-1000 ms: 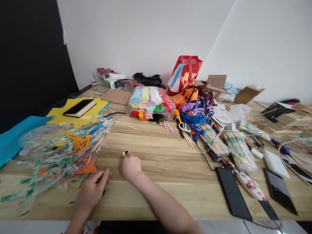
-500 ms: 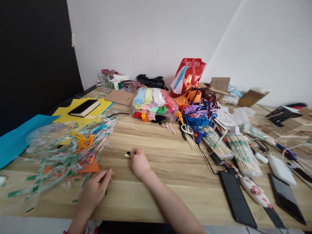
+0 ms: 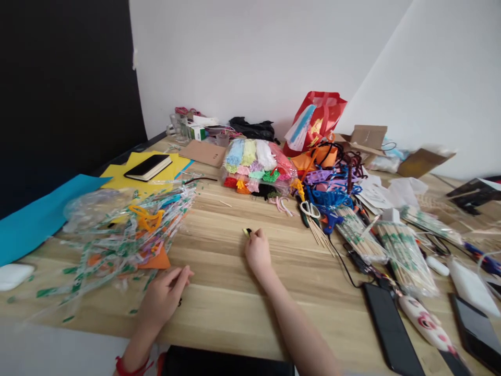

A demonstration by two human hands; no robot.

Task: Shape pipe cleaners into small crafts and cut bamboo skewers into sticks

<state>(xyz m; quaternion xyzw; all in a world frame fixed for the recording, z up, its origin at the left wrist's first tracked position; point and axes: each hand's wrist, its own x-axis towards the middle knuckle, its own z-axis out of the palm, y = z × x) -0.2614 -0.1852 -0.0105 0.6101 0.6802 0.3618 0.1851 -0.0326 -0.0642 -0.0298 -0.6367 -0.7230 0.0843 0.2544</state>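
My right hand rests on the wooden table with its fingers curled and pinched on a small yellow-and-black piece. My left hand lies palm down near the front edge, fingers stretched out, with a small dark bit showing beside it. Just left of that hand sits a heap of clear wrappers with green print, with orange shapes mixed in.
A bag of coloured pipe cleaners, scissors, a blue glue gun and packs of wooden sticks fill the right. Phones lie at front right. Yellow and blue sheets and a black notebook are at left; a red bag stands at the back.
My right hand has slid further from me across the table with the small yellow piece. The view has swung left. My left hand stays flat in place.
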